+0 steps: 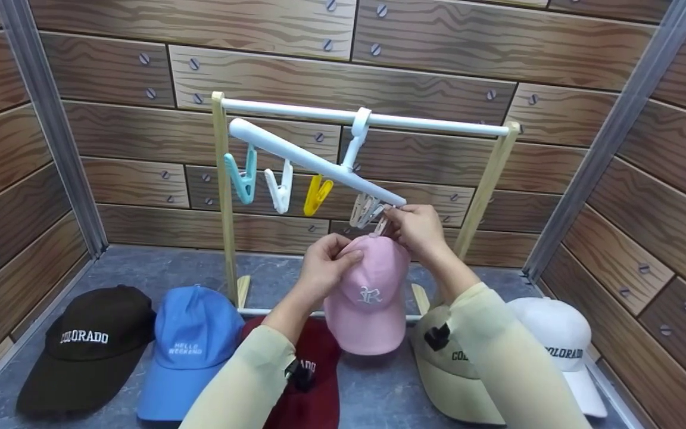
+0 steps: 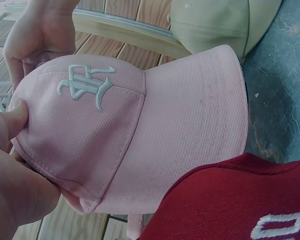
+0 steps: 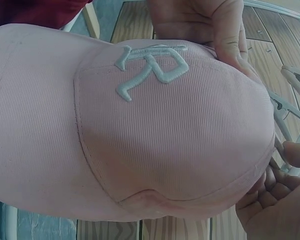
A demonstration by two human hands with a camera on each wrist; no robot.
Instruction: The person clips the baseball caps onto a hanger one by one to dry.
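Note:
A pink baseball cap [image 1: 367, 322] with a white embroidered letter hangs brim down under the low right end of a tilted white hanger [image 1: 295, 152]. My left hand [image 1: 321, 268] pinches the cap's crown between thumb and fingers; in the left wrist view the thumb [image 2: 15, 120] presses on the fabric. At the top of the crown, my right hand [image 1: 420, 231] pinches a clothespin [image 1: 382, 226] at the hanger's end. Its fingers also show beside the crown in the right wrist view. Pale clothespins [image 1: 364, 210] hang just left of that hand.
Turquoise [image 1: 242, 179], white [image 1: 280, 187] and yellow clothespins [image 1: 318, 195] hang along the hanger's higher side. The hanger hooks over a rack's white rail [image 1: 438, 123]. Around the rack lie black [image 1: 90, 351], blue [image 1: 191, 345], dark red [image 1: 319, 387], beige [image 1: 450, 381] and white caps [image 1: 551, 328].

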